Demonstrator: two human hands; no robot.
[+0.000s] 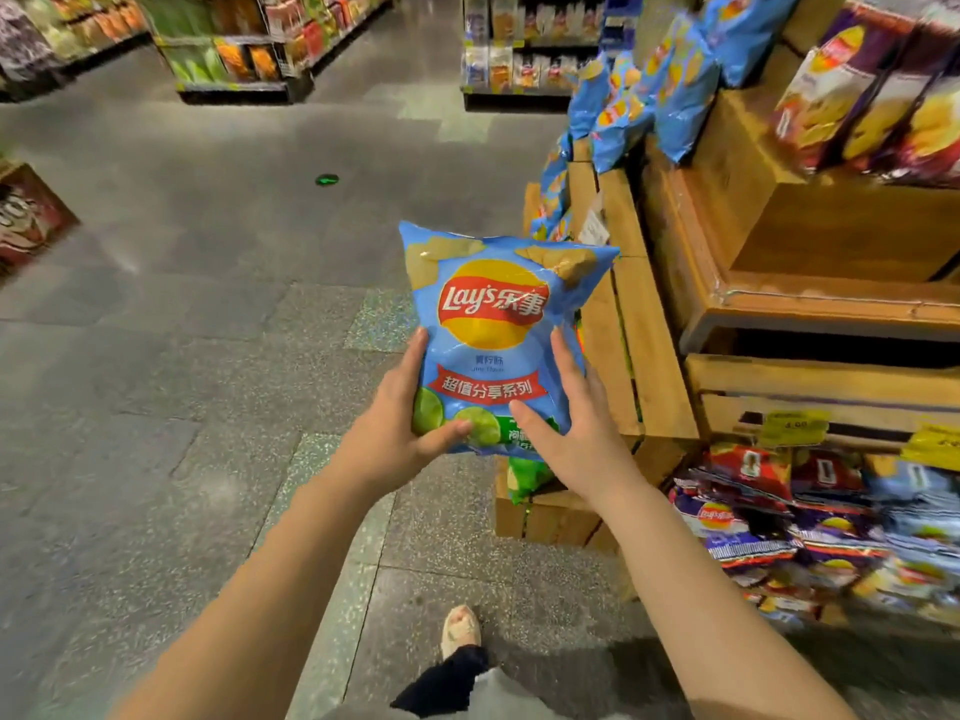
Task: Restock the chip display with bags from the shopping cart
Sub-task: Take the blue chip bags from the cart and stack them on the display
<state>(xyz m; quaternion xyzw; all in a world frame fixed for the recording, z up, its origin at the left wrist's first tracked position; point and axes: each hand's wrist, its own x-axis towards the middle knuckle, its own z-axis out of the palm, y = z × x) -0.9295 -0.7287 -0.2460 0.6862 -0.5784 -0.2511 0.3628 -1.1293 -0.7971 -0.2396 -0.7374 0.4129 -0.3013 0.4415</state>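
I hold a light blue Lay's chip bag [493, 324] with lime pictures upright in front of me, over the aisle floor. My left hand [400, 423] grips its lower left edge, thumb across the front. My right hand [571, 428] presses its lower right side, fingers spread on the front. The wooden crate chip display [779, 241] rises at the right, just beyond the bag. No shopping cart is in view.
Blue chip bags [670, 90] stand on the display's upper tiers, purple ones [883, 96] at top right. Mixed bags [810, 527] fill the low bin at right. A green bag [527, 475] lies on a low crate. Store shelves [234, 44] line the back; my foot [460, 628] is below.
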